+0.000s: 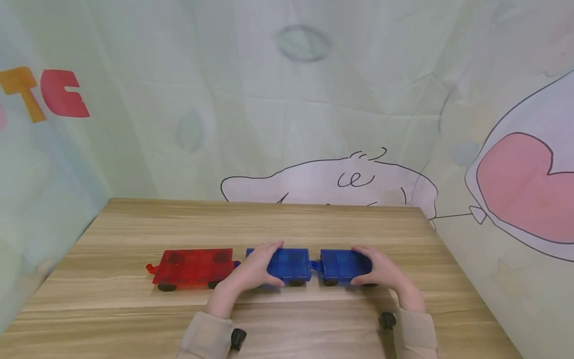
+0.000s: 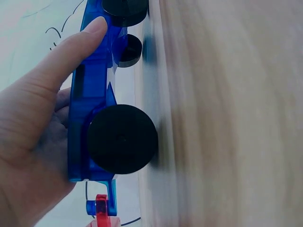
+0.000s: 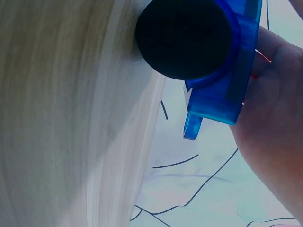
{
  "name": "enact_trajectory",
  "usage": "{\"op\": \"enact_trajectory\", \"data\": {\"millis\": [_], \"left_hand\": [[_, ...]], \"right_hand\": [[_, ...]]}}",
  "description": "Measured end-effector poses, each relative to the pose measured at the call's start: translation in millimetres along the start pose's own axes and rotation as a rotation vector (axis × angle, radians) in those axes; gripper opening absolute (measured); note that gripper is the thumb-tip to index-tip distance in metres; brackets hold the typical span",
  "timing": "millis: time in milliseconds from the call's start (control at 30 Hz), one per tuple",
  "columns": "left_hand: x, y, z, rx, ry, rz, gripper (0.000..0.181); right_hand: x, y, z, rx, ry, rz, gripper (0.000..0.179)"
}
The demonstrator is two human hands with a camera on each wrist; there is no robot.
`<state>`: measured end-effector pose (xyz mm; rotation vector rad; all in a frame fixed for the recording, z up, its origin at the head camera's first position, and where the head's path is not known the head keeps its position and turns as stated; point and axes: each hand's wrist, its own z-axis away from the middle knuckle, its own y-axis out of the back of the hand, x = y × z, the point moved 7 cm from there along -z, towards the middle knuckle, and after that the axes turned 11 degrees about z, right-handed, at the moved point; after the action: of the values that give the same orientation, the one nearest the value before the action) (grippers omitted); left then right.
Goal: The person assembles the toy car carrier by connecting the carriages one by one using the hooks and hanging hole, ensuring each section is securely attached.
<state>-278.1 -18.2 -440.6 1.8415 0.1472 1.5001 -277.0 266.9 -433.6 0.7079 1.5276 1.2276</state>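
Three flat translucent toy train cars with black wheels stand in a row on the wooden table. My left hand grips the middle blue car, thumb on the near side and fingers over the far edge. The right-hand blue car is held the same way by my right hand at its right end. On the left is the red car, untouched. In the left wrist view, a red coupling meets the blue car's peg. Between the two blue cars, their couplings meet. My palms hide parts of both blue cars.
The wooden table ends at a back edge before a printed cloth backdrop. A hook sticks out from the red car's left end. Small black devices sit at both cuffs.
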Motion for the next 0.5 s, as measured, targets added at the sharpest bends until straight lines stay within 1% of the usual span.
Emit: {"op": "enact_trajectory", "data": {"millis": [300, 500], "left_hand": [[0.5, -0.1, 0.8, -0.003, 0.005, -0.017, 0.09], [1.9, -0.8, 0.7, -0.012, 0.004, -0.045, 0.09]], "right_hand": [[0.1, 0.7, -0.4, -0.001, 0.006, -0.008, 0.086], [-0.4, 0.5, -0.2, 0.003, 0.022, -0.009, 0.087]]}}
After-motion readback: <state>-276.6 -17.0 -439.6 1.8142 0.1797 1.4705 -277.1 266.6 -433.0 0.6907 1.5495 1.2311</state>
